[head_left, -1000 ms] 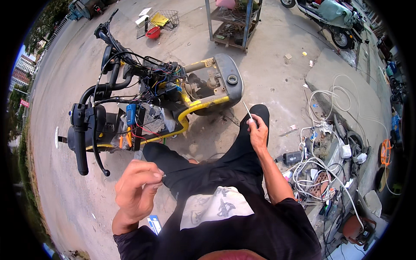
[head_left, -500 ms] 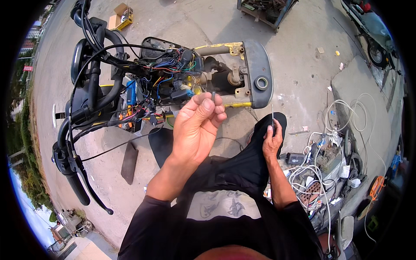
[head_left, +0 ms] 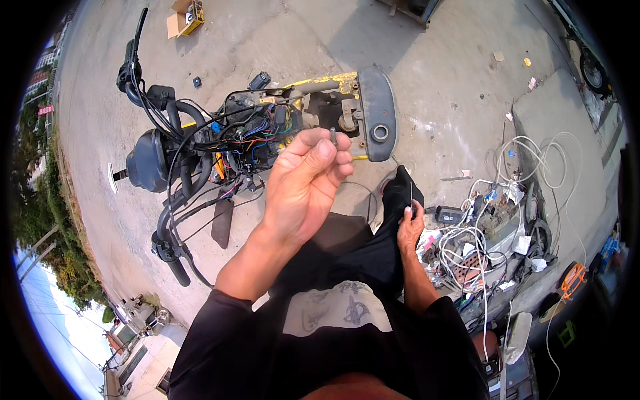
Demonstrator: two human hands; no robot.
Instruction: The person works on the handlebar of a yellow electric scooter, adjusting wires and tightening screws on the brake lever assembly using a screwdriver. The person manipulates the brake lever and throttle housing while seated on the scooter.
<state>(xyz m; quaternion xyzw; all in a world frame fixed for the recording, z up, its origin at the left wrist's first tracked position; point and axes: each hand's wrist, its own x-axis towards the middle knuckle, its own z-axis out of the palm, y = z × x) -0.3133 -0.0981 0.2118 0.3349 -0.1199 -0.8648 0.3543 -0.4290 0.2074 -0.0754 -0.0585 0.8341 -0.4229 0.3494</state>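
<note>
In front of the stripped electric scooter point(head_left: 320, 87), my left hand point(head_left: 303, 180) is raised, closed, with thumb and fingers pinching a small grey metal bolt point(head_left: 333, 135). Only the bolt's upper end shows above the fingertips. My right hand point(head_left: 410, 230) rests by my right knee, wrapped round a screwdriver point(head_left: 411, 190). Its thin metal shaft points up and away; the handle is hidden in the hand. Bundles of coloured wires point(head_left: 257, 133) lie exposed in the scooter's body, partly behind my left hand. The dark tail piece point(head_left: 379, 100) has a round ring on it.
The scooter's handlebar point(head_left: 190, 113) with cables juts out on the left. To my right lie coiled white cable point(head_left: 477, 250), a black box point(head_left: 448, 215) and mixed scrap. An open cardboard box point(head_left: 179, 23) sits at the far left, and a metal cart point(head_left: 417, 8) at the back.
The view has shifted, so the scooter and its handlebar look smaller and farther off. Both hands keep their grips; my right hand sits slightly lower and further left in the picture.
</note>
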